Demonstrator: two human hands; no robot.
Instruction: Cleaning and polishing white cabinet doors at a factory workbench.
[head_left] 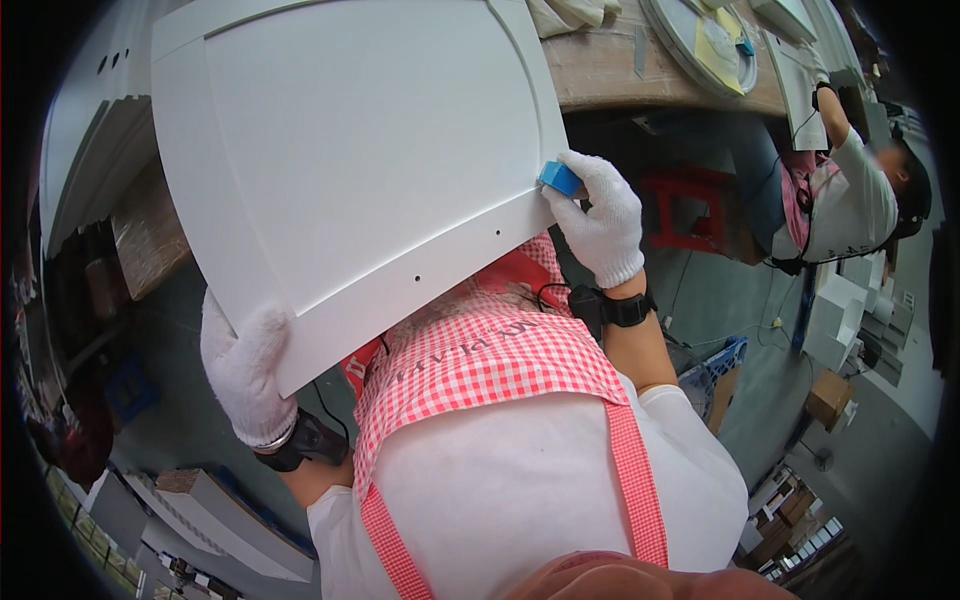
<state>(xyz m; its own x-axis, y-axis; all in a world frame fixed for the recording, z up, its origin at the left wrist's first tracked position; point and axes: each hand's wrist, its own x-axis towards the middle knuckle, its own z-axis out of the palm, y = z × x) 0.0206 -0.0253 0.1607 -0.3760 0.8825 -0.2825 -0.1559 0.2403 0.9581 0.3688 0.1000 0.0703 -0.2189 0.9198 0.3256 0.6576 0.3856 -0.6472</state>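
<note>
Fingers of the right hand [600,218] pinch the blue block [560,179] at the right edge of the white panel [380,140] — keep it flat, lightly pressed — while the left hand [246,378] clasps the lower left corner.

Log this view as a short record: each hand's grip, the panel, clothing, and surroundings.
Left grip: gloved left hand holding the white panel at its lower left corner
Right grip: gloved right hand pinching a blue block at the panel's right edge
Panel: recessed centre, two small dark holes along the lower border
Clothing: red-and-white checked apron, white shirt
Surroundings: co-worker at right
</note>
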